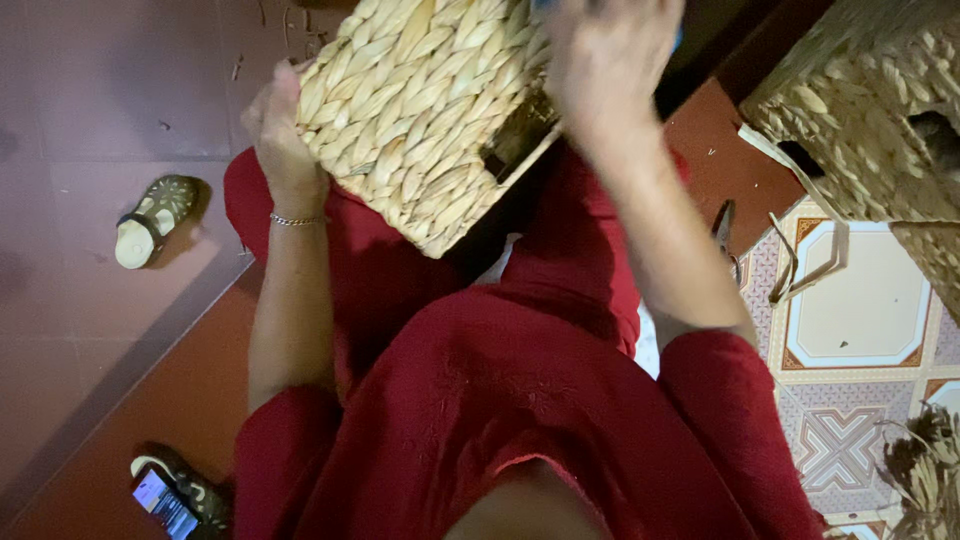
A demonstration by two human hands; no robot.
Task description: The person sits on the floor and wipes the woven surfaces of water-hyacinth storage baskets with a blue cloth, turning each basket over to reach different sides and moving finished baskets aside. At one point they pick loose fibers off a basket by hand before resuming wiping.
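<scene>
Rectangular basket of pale woven straw (pixel 420 110), tilted on the lap over red clothing (pixel 520 400), far centre of the scene. Side walls fully plaited, with a dark rectangular handle slot (pixel 515 135) in the wall facing right; weave judged near complete, with any work left at the rim or base hidden from view. Left hand (pixel 280 125) clamped on the left corner of the basket, thin metal bracelet (pixel 296 219) at the wrist. Right hand (pixel 600 60) blurred, lying on the upper right edge of the basket; fingers closed or apart cannot be told. To the right, on patterned floor tiles (pixel 860 290), a second woven straw basket (pixel 870 110) of like make, judged finished, with loose pale strips (pixel 800 250) beside it. Near right, a bundle of dried brown fibre (pixel 925 465). Left, on the reddish floor (pixel 120 90), a green and cream sandal (pixel 152 218); near left, a phone with lit screen (pixel 163 503) on another sandal (pixel 195 490).
</scene>
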